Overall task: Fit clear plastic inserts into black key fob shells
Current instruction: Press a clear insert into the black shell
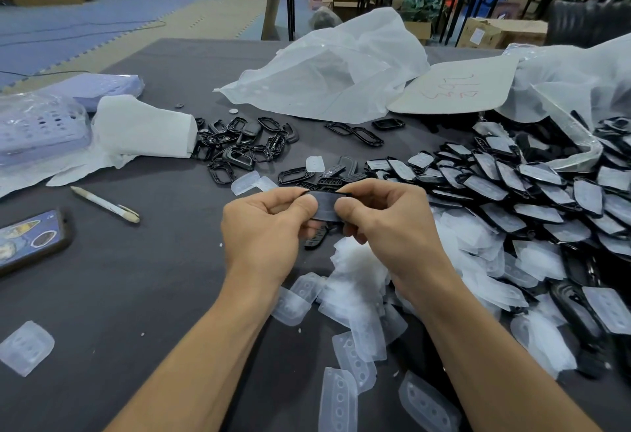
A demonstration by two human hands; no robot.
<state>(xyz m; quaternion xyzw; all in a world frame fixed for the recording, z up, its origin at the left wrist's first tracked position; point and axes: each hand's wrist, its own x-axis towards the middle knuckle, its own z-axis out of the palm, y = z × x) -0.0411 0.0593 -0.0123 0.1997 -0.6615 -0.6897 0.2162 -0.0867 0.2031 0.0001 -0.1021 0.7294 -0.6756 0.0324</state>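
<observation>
At the far left of the frame I see a phone [30,240] lying on the dark table [136,295], a single clear insert [25,348] below it near the lower left corner, and a lavender basket [41,127] wrapped in plastic above. Just right of the phone lies a pen [106,205], well apart from the hands. Further right, in the upper middle, a pile of black frames [239,144] sits beside a white folded sheet [146,131].

At centre, the left hand [266,226] pinches one end of a black key fob shell [326,208] between thumb and curled fingers. The right hand [386,223] pinches the other end the same way, so the shell is held above the table between both thumbs. Its face looks dull grey. I cannot tell whether an insert is seated in it.

Below the hands spreads a heap of clear inserts [355,295]. Above, a white plastic bag [334,69] lies crumpled. At the right edge, a pile of covered shells [546,199] overlaps in rows.
</observation>
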